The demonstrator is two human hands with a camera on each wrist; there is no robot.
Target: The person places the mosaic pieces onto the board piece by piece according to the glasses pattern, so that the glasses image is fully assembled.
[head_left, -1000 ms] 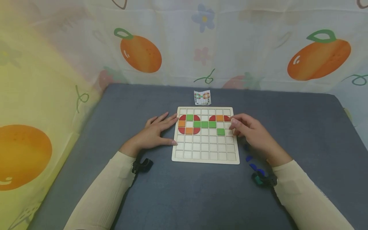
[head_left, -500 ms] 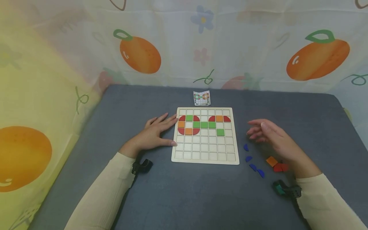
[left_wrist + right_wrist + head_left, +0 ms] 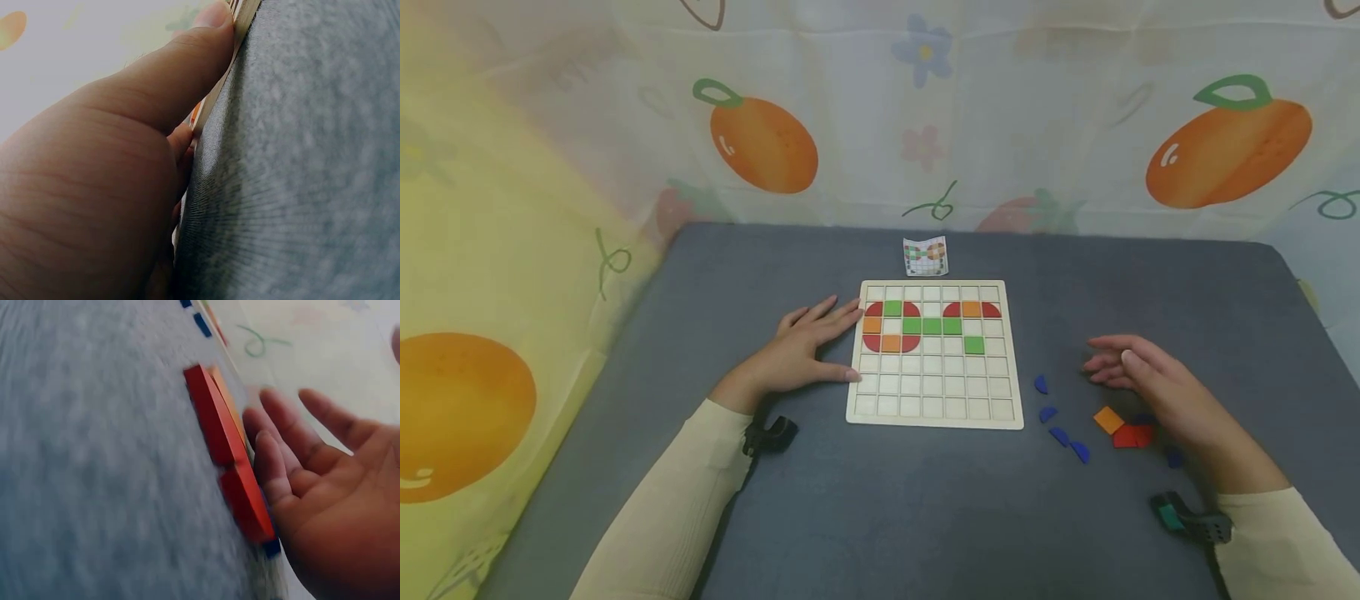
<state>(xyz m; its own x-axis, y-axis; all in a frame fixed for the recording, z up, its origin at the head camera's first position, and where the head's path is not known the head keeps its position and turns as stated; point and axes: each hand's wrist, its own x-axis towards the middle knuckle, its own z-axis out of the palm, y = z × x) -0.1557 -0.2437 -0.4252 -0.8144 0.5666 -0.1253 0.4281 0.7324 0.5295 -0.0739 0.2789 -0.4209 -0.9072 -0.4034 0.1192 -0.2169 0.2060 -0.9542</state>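
A pale wooden grid board point(image 3: 932, 407) lies mid-table, with green, orange and red pieces set in its upper cells. My left hand point(image 3: 790, 354) rests flat at the board's left side, thumb and fingertips right at its edge; in the left wrist view the thumb point(image 3: 181, 69) lies along the rim. To the right of the board, my right hand point(image 3: 1168, 392) hovers beside loose pieces, fingers loosely bent and holding nothing. Near it are an orange square tile point(image 3: 1108, 420) and red pieces point(image 3: 1129, 437), which show large in the right wrist view as red blocks point(image 3: 215, 419).
Several blue half-round pieces point(image 3: 1059, 437) lie between the board and the red pieces. Another blue piece point(image 3: 1174, 456) is partly shaded by the right forearm. Behind the board stands a small pattern card point(image 3: 926, 256). A printed curtain point(image 3: 865, 108) hangs beyond the grey table point(image 3: 925, 517).
My right hand has let go at the red corner piece in the board's upper right and drawn back rightward, uncovering the loose pieces. The left hand has stayed in place.
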